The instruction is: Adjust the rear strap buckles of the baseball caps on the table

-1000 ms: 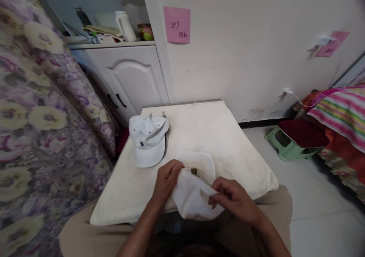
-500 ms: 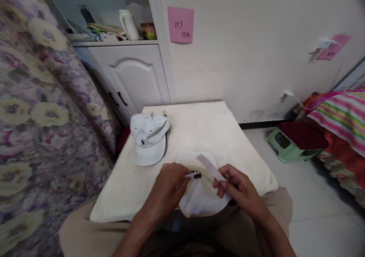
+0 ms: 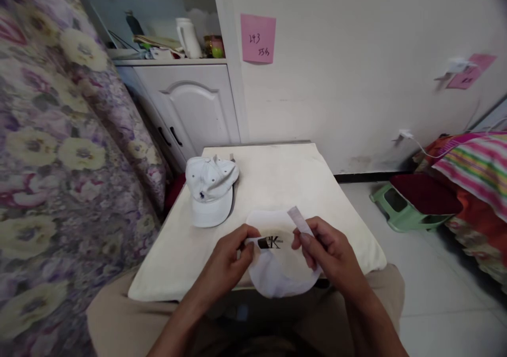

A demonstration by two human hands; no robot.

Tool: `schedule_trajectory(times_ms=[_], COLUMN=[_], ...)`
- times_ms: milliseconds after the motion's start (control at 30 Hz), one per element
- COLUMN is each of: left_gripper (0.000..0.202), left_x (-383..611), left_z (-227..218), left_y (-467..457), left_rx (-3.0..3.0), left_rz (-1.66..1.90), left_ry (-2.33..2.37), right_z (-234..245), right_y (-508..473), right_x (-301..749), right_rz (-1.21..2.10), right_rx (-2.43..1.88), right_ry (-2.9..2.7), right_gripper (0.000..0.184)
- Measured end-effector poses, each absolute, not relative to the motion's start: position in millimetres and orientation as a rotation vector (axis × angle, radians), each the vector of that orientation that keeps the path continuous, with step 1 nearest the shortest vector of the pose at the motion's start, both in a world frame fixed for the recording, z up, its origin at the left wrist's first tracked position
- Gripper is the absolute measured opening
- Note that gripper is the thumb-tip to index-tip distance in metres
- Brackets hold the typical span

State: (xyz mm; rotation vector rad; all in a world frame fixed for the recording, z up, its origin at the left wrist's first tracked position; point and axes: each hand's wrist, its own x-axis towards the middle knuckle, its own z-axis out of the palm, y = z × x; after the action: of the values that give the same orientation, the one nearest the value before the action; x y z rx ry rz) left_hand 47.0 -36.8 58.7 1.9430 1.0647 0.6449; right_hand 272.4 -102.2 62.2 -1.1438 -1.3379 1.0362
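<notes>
A white cap [image 3: 277, 278] with dark lettering lies at the table's near edge between my two hands. My left hand [image 3: 232, 254] is closed, pinching a short white strap of this cap with a dark buckle [image 3: 263, 243] at its end. Between thumb and fingers, my right hand [image 3: 328, 246] grips the cap's other strap [image 3: 300, 221], a longer white one whose free end points up and to the left. The buckle and the long strap are apart. Farther back on the left stands a second, pale cap [image 3: 212, 188] with a small dark emblem, touched by neither hand.
A cream cloth covers the table [image 3: 285, 177]. Behind it are a white cabinet [image 3: 198, 109] and a wall with a pink note [image 3: 258, 38]. A flowered curtain [image 3: 79, 188] hangs at left. A green stool [image 3: 412, 204] stands at right beside a bed.
My left hand has moved left with the buckle, widening the gap to the right hand and uncovering more lettering. The long strap stands more upright in my right hand. The view has shifted slightly.
</notes>
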Motion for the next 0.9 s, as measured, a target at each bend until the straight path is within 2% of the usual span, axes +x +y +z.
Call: schedule_trajectory(times_ms=[233, 533, 700, 900], left_gripper=[0.018, 0.010, 0.008, 0.009], left_x=[37.1, 32.0, 30.2, 29.2], left_z=[49.2, 42.8, 39.4, 39.3], left_y=[-27.4, -20.6, -19.7, -21.9], left_rx=[1.794, 1.519, 1.465, 1.459], left_rz=[0.653, 0.704, 0.714, 0.703], left_ry=[0.837, 0.689, 0.647, 0.644], right_z=[62.0, 60.0, 63.0, 59.1], right_y=[-92.6, -84.5, -82.1, -84.0], right_x=[264.6, 255.4, 251.5, 248.8], right_rz=[0.876, 0.856, 0.772, 0.758], right_rx=[-1.179, -1.153, -1.175, -1.229], right_ry=[-1.464, -1.513, -1.619, -1.692], right_gripper=[0.037, 0.023, 0.027, 0.020])
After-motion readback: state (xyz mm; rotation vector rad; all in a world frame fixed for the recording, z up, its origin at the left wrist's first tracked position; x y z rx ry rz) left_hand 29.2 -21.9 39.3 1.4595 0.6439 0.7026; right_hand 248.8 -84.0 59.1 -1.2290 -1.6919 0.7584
